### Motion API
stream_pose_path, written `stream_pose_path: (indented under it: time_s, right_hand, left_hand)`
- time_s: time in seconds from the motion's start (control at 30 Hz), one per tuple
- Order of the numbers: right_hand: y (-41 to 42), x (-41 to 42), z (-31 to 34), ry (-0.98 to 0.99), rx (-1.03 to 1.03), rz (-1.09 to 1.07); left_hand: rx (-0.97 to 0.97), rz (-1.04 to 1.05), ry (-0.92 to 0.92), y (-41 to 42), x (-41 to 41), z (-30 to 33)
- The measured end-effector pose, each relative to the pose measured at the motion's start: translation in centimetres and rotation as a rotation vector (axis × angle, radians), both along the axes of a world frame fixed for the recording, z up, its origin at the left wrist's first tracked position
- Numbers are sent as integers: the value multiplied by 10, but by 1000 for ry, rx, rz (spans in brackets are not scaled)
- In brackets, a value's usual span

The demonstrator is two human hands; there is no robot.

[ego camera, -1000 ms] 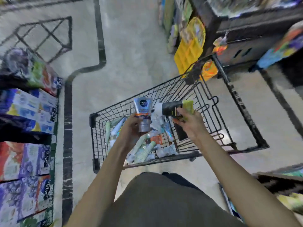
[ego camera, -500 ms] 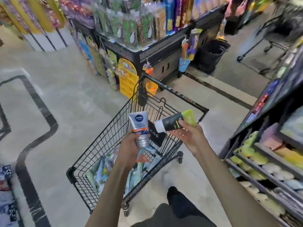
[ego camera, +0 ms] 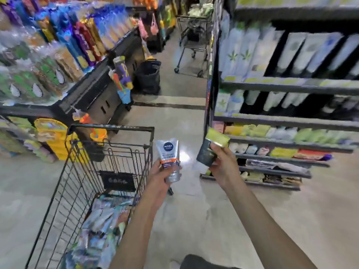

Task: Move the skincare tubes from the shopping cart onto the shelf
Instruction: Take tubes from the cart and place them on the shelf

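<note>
My left hand (ego camera: 158, 181) grips a silver Nivea tube (ego camera: 169, 160) with an orange band, held upright just right of the black wire shopping cart (ego camera: 77, 181). A dark tube with a yellow-green end (ego camera: 210, 147) is held in my right hand (ego camera: 223, 167), tilted up toward the shelf (ego camera: 281, 144) on the right. Both tubes are outside the cart, over the floor. Several more skincare tubes (ego camera: 103, 226) lie piled in the cart's bottom. The shelf's tiers hold rows of white tubes, boxes and coloured soap bars.
A long display rack of colourful packets (ego camera: 58, 55) runs along the left, with yellow hanging goods (ego camera: 52, 136) beside the cart's front. A black basket (ego camera: 148, 76) and a second cart (ego camera: 194, 45) stand farther down the aisle. Bare floor lies between cart and shelf.
The view has swung up and to the right, from the cart toward the shelf. Both hands have carried their tubes out of the cart to its right side. The dark tube has tipped more upright.
</note>
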State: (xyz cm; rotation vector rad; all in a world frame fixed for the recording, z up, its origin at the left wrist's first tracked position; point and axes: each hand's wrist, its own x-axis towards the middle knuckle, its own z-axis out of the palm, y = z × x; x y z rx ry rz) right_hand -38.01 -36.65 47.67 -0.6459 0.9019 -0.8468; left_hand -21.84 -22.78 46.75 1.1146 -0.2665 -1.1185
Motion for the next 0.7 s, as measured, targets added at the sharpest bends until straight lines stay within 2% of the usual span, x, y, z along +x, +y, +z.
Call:
stream_pose_path:
  time_s: [0.3, 0.5, 0.7]
  right_hand:
    - [-54, -222, 6, 5, -23, -286]
    - [-87, -365, 8, 63, -49, -315]
    - [-114, -475, 3, 56, -112, -318]
  left_hand:
    - [1, -317, -109, -116, -199, 11]
    - [-17, -412, -100, -172, -337, 13]
    - [14, -479, -115, -218, -439, 10]
